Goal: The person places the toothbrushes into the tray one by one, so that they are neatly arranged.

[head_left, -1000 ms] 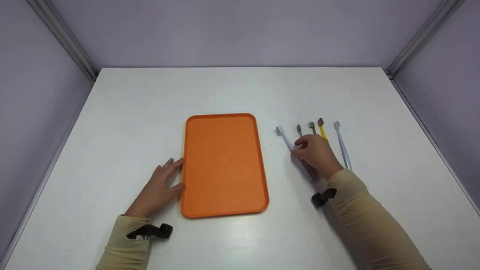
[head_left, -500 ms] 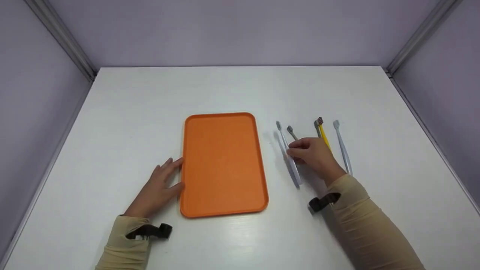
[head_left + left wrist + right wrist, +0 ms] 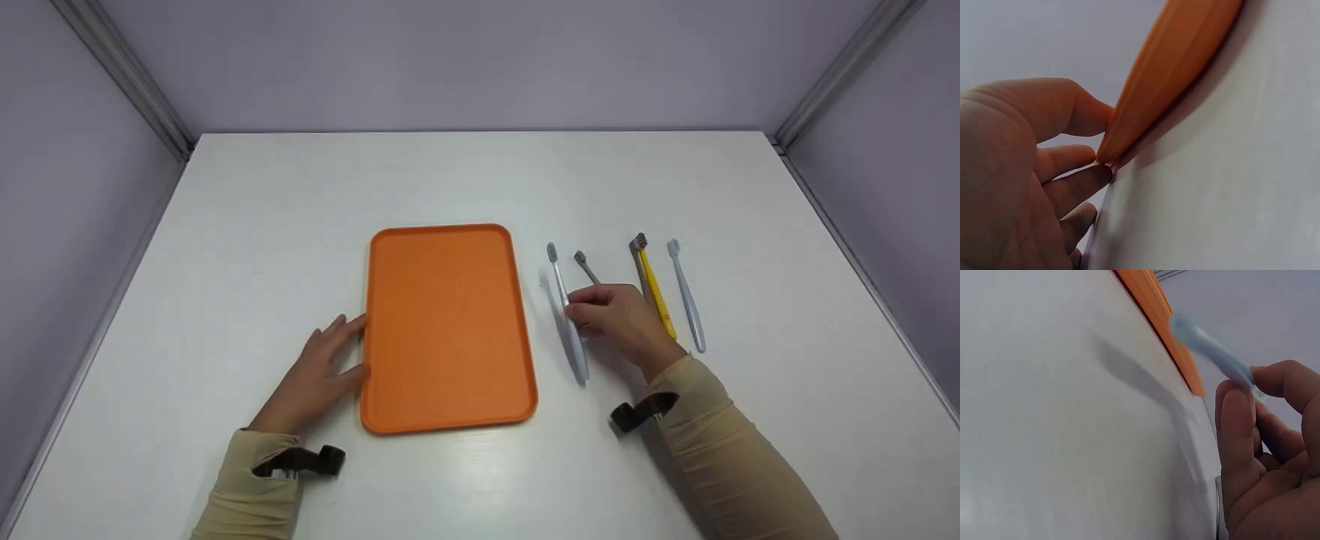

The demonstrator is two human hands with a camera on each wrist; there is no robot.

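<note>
Now the right hand (image 3: 616, 319) pinches a pale blue toothbrush (image 3: 568, 319) between thumb and fingers, lifted just off the table (image 3: 480, 180), right of the orange tray (image 3: 448, 330). Left hand (image 3: 319, 375) lies flat, fingers straight, fingertips touching the tray's left rim. Three more toothbrushes (image 3: 660, 292) lie further right.

White table (image 3: 465, 480) w/ lilac walls (image 3: 480, 60) (metal corner posts).
</note>
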